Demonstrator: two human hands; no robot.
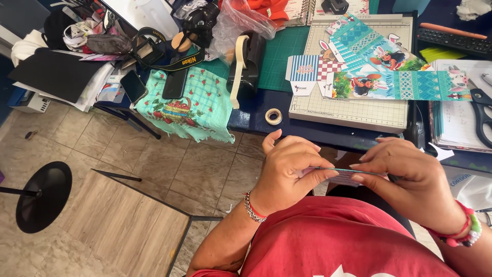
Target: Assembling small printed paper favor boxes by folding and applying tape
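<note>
Head view, single entry. Step in hand, by judgement: folding or creasing a printed paper piece held up over the lap, near the dark table edge (328,134).

Item held: thin flat printed card strip, teal and pink, seen almost edge-on (344,174). It runs level between both hands, just above the red shirt (338,241).

Left hand (289,172): fingers curled narrow, thumb and fingertips pinched on the strip's left end; thumb raised toward the table. Beaded bracelet with red cord at the wrist (252,207).

Right hand (410,179): fingers (366,154) laid long over the strip's top, thumb beneath, closed on the right end. Pink, white and green bead bracelets at the wrist (464,233).

Relation: the strip lies inside both pinches, its middle bare between the fingertips; which face is up cannot be told.

Next move, by judgement: calls for steady pressure along one line, both ends kept level so the crease runs straight.

Far side, on the table: flat printed box template with rabbits and teal bands (379,69) on a pale gridded cutting mat (348,113); small tape roll (273,116) left of the mat; black tape dispenser (246,64); black-handled scissors (482,113) far right; teal embroidered cloth (189,110) hanging off the left edge, a dark phone (175,83) on it.
</note>
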